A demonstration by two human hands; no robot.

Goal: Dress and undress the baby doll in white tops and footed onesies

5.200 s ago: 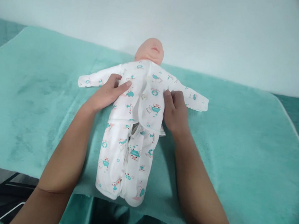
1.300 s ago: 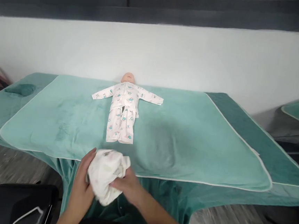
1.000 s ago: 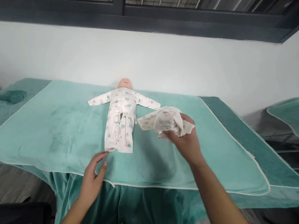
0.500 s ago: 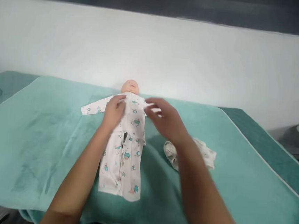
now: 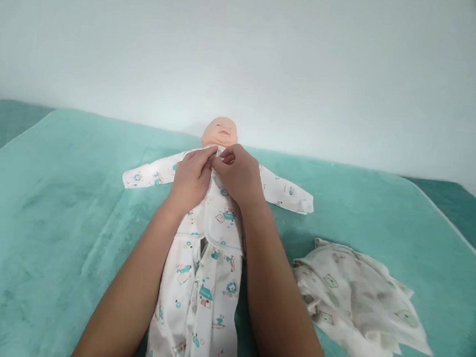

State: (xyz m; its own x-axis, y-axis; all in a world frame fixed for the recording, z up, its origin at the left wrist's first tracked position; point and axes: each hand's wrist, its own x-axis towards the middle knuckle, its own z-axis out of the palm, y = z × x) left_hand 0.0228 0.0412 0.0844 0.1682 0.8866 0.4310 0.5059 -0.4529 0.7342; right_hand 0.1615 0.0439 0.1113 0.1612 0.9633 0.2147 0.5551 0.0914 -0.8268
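A baby doll (image 5: pixel 221 132) lies face up, dressed in a white printed jacket (image 5: pixel 221 221) and matching trousers (image 5: pixel 193 308). Its sleeves stretch out to both sides. At the top of the jacket, just below the doll's chin, my left hand (image 5: pixel 193 175) and my right hand (image 5: pixel 240 173) meet. The fingers of both are closed on the jacket's front edges near the collar. Whatever fastener lies between the fingertips is hidden. Lower down, the jacket front hangs over the top of the trousers.
A crumpled white cloth with green prints (image 5: pixel 360 300) lies to the right of the doll. Everything rests on a green padded cover (image 5: pixel 63 224) with pale seams. Behind it rises a plain white wall (image 5: pixel 249 51).
Both hands came down from above the chest and closed on the jacket near the collar. The view tilted down and moved closer, so doll and cloth look larger.
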